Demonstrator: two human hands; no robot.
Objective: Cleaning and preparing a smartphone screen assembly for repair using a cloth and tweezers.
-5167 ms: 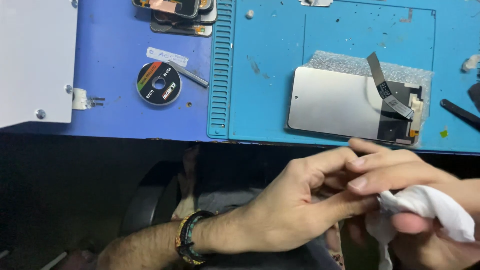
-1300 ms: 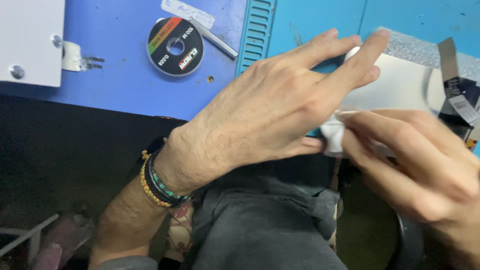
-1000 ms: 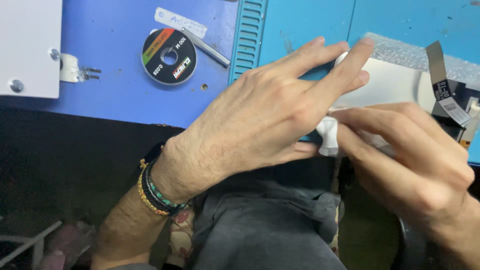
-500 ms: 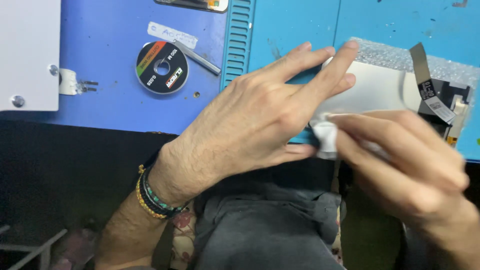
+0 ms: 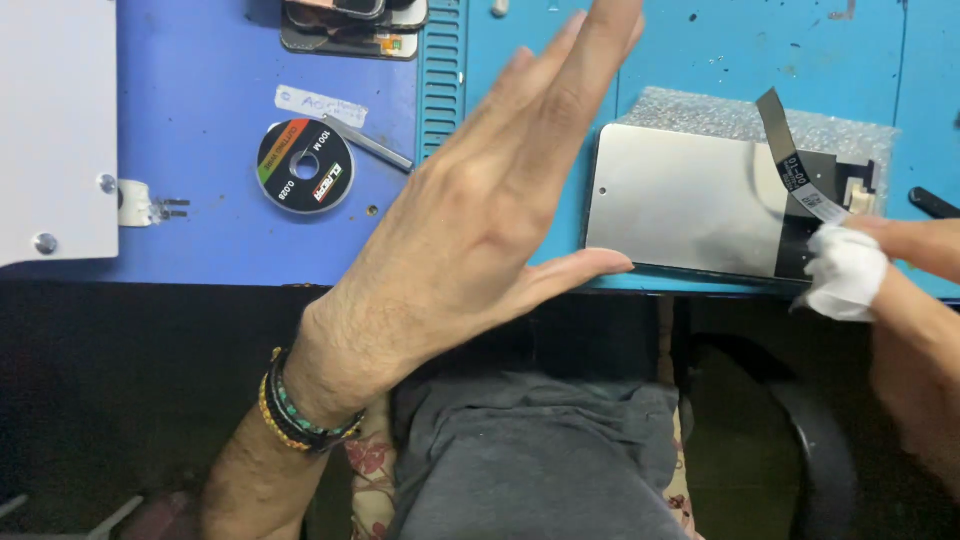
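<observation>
Two hands: seen from the head view over a blue bench (image 5: pixel 200 200), one held flat, one closed on a cloth.
Left hand (image 5: pixel 480 220): spread flat with the fingers straight and together, the grip released and nothing held; it is raised above the bench, its fingertips reaching toward the far edge and its thumb pointing at the near left corner of the screen panel.
Right hand (image 5: pixel 915 270): entering from the right edge, its grip clenched on a white cloth (image 5: pixel 843 272); only part of the hand is shown.
White cloth: bunched around the fingertips and pressed at the near right corner of the screen panel, touching the dark end of it.
Screen panel (image 5: pixel 680 200): laid face down near the front edge of the teal mat (image 5: pixel 720 50), its grey metal back turned up, on a sheet of bubble wrap (image 5: pixel 700 115) that shows along its far side.
Ribbon cable (image 5: pixel 790 160): dark, rising from the right end of the panel and bent upward at a tilt.
Wire spool (image 5: pixel 305 165): round and black with coloured stripes, set on the blue part of the bench, well left of the panel.
Metal tool (image 5: pixel 368 145): thin, lying just beside the spool on its right.
White box (image 5: pixel 55 130): at the left edge of the bench.
Wrist bands (image 5: pixel 300 415): beaded, worn on the left wrist.
</observation>
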